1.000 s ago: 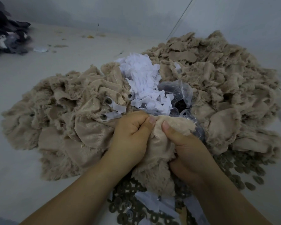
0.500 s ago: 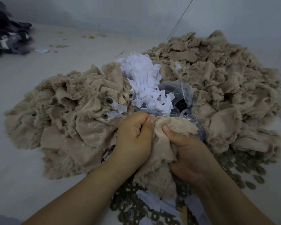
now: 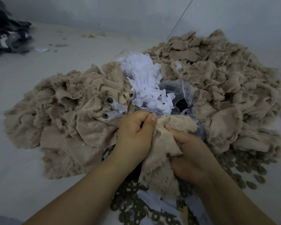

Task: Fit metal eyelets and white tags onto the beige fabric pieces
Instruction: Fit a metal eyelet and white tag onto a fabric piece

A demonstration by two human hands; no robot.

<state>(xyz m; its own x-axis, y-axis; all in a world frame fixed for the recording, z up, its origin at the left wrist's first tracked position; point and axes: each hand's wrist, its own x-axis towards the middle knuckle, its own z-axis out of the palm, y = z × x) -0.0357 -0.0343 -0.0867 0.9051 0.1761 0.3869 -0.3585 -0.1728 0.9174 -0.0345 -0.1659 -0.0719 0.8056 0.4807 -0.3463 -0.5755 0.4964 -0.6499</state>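
Note:
Both hands hold one beige fabric piece [image 3: 162, 143] in front of me. My left hand [image 3: 135, 135] pinches its top edge between thumb and curled fingers. My right hand [image 3: 190, 153] grips it from the right, thumb on top. Whatever is between the fingers is hidden. A heap of white tags [image 3: 146, 82] lies just beyond. Round metal eyelets [image 3: 131, 208] are scattered below my wrists and at the right [image 3: 243, 169]. Two pieces with fitted eyelets and tags [image 3: 109, 100] rest on the left beige pile [image 3: 63, 111].
A large pile of beige fabric pieces [image 3: 217, 82] fills the right side. A clear plastic bag [image 3: 180, 93] lies beside the tags. Dark cloth [image 3: 5, 34] sits at the far left corner. Pale floor [image 3: 39, 62] with scraps stretches to the left and back.
Both hands have drawn the held fabric piece slightly closer and lower, and my left thumb has pressed tighter onto its edge. The piles have stayed put.

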